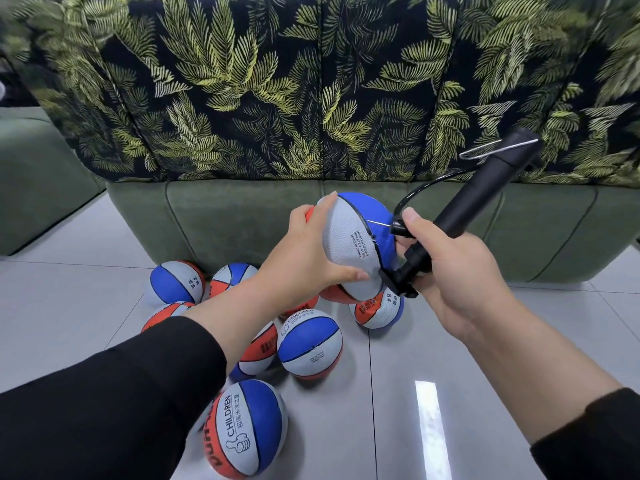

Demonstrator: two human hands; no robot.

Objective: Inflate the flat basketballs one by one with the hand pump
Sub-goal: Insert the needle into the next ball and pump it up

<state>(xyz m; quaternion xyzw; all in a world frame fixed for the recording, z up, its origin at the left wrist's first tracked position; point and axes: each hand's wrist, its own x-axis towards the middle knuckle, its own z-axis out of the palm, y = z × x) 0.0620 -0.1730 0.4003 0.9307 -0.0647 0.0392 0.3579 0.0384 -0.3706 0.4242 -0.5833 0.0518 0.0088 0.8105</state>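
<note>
My left hand [308, 251] grips a small blue, white and orange basketball [353, 237], held up in front of a sofa. My right hand [457, 271] holds a black hand pump [478, 195] near its T-handle, with the barrel angled up to the right. Its thin black hose loops round to a needle fitting [398, 227] pinched at my right thumb. The needle tip touches the ball's seam. Several more small basketballs [310, 342] lie on the floor below.
A green sofa base [242, 216] with a palm-leaf patterned cushion [277, 81] stands directly behind the balls. The floor [450, 358] is glossy grey tile. Another green seat [31, 174] is at the left. A loose ball [247, 427] lies near my left forearm.
</note>
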